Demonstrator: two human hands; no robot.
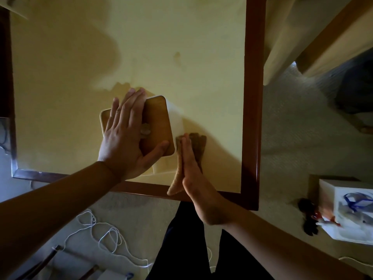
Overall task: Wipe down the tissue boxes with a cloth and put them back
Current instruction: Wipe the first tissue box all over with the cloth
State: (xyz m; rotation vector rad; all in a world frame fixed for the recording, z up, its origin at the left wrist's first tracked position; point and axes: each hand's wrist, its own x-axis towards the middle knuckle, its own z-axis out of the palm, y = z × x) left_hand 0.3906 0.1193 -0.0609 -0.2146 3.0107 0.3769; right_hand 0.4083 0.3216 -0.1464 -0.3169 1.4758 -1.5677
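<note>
The tissue box [159,122] is being steadied by the flat, spread left hand [123,134] while the cloth [179,168] is being pressed against its side by the straight-fingered right hand [193,170]; wiping is judged underway, returning undone.

Both forearms bare to the near frame edge; no sleeves, watch or bracelet visible. Left hand [123,136]: thin ring on one of the fingers [117,111]. Right hand [193,174]: no ring seen. Dark trousers [189,249] at near centre, plain, no markings.
</note>
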